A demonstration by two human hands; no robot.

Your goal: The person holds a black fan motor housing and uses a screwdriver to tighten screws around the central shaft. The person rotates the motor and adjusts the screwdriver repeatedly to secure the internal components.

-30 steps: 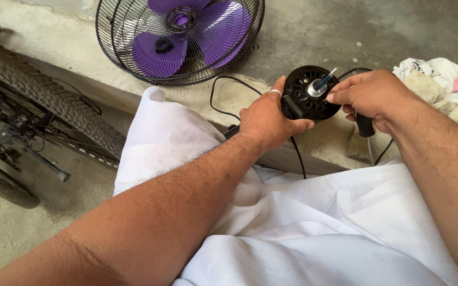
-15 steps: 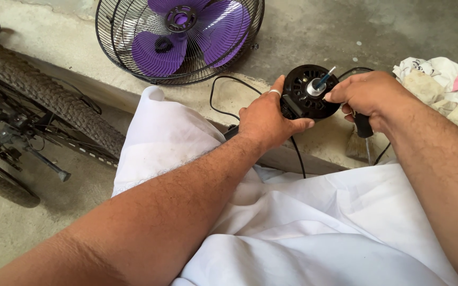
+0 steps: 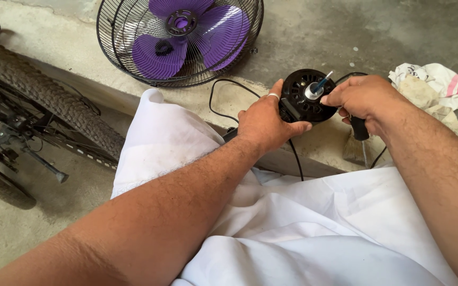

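Left hand [image 3: 263, 124] wrapped around the near side of a round black fan motor [image 3: 306, 96], fingers closed on it, a ring on one finger. Right hand [image 3: 361, 98] just beside the motor on the far side, fingers curled shut around a dark tool handle [image 3: 360, 128] that pokes out below the fist. Thin silver shaft [image 3: 320, 85] sticking up from the middle of the motor, right between both sets of fingers. Black cord [image 3: 223, 85] looping away behind the left fingers, over a concrete ledge [image 3: 80, 58]. Purple fan blades in a black wire cage [image 3: 181, 39] lying flat, well beyond the left fingers. Crumpled rag [image 3: 436, 85] just past the right fingers. Bicycle tyre [image 3: 43, 95] far off to the left. White cloth [image 3: 292, 222] over the lap, under both arms.
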